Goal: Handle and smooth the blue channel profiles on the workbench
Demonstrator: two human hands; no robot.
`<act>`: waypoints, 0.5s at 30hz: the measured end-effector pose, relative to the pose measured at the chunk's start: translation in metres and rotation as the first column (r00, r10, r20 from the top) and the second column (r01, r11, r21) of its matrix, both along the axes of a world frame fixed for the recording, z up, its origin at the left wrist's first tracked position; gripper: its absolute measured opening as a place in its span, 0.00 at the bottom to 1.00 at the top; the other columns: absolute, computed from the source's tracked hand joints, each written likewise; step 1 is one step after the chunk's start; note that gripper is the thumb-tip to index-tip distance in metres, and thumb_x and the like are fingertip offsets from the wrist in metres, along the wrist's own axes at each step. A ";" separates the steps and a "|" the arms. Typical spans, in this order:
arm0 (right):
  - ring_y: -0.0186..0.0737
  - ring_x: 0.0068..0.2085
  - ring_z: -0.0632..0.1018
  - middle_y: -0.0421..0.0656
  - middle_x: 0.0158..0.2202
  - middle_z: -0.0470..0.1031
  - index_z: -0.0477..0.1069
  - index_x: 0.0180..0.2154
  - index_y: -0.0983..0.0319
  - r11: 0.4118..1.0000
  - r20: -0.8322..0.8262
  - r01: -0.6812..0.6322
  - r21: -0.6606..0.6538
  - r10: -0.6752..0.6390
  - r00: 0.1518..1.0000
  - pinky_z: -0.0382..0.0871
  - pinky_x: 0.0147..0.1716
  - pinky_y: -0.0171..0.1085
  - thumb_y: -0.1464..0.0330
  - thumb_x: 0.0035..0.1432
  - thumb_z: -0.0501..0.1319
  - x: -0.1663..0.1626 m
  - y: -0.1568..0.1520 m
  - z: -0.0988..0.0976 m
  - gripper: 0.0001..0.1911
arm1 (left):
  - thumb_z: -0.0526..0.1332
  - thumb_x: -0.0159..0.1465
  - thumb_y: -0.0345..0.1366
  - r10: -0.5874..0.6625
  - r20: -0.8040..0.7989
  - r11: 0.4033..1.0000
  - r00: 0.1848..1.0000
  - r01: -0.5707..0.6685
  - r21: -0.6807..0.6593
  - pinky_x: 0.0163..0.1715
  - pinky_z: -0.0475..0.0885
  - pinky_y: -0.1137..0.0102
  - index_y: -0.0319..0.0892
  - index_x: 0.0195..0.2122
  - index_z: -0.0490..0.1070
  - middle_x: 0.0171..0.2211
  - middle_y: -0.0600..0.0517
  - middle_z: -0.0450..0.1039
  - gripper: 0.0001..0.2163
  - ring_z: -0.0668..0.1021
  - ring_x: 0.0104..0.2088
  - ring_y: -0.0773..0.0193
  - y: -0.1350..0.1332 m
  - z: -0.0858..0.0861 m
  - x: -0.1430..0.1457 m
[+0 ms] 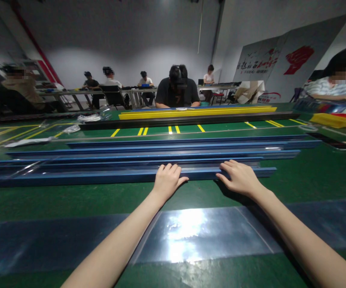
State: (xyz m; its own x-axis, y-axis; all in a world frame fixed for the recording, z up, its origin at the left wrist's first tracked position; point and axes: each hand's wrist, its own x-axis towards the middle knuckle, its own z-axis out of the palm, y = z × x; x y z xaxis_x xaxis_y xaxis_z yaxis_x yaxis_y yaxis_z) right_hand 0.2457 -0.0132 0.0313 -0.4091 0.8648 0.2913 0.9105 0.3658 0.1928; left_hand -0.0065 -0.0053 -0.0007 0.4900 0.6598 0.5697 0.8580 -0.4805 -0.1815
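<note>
Both of my hands rest on the nearest long blue plastic channel strip (95, 177), which lies crosswise on the green table. My left hand (166, 182) curls its fingers over the strip near the middle, with the thumb stretched out along the front edge. Closer to the strip's right end, my right hand (241, 176) has its fingers hooked over it and the thumb at the near side. Shiny clear film shows around the strip's left part. More blue strips (191, 155) lie just behind. Under my forearms stretches a wide flat clear plastic sheet (215, 236).
A yellow strip (197, 113) and a black strip (149, 121) lie farther back, before a seated person in a dark shirt (177, 90). A phone (333, 141) and a yellow tray (330, 119) are at right. Crumpled plastic (89, 118) lies at left. Other people sit at tables behind.
</note>
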 end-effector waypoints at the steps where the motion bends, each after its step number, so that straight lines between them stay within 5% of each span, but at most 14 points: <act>1: 0.41 0.37 0.72 0.45 0.33 0.73 0.67 0.32 0.62 1.000 -0.015 -0.007 -0.012 0.007 1.000 0.58 0.31 0.35 0.59 0.58 0.48 -0.002 0.000 -0.001 0.16 | 0.54 0.59 0.50 0.000 0.003 1.000 1.000 0.000 -0.002 0.31 0.56 0.67 0.39 0.29 0.67 0.29 0.50 0.72 0.17 0.70 0.32 0.60 0.000 0.000 0.000; 15: 0.41 0.45 0.72 0.47 0.45 0.72 0.68 0.44 0.63 0.986 -0.165 -0.159 -0.059 0.147 0.975 0.63 0.41 0.37 0.60 0.60 0.47 -0.021 0.008 -0.012 0.19 | 0.54 0.59 0.50 -0.007 0.025 1.000 1.000 0.007 -0.010 0.31 0.57 0.67 0.40 0.30 0.67 0.31 0.51 0.73 0.16 0.71 0.33 0.61 0.000 0.000 0.000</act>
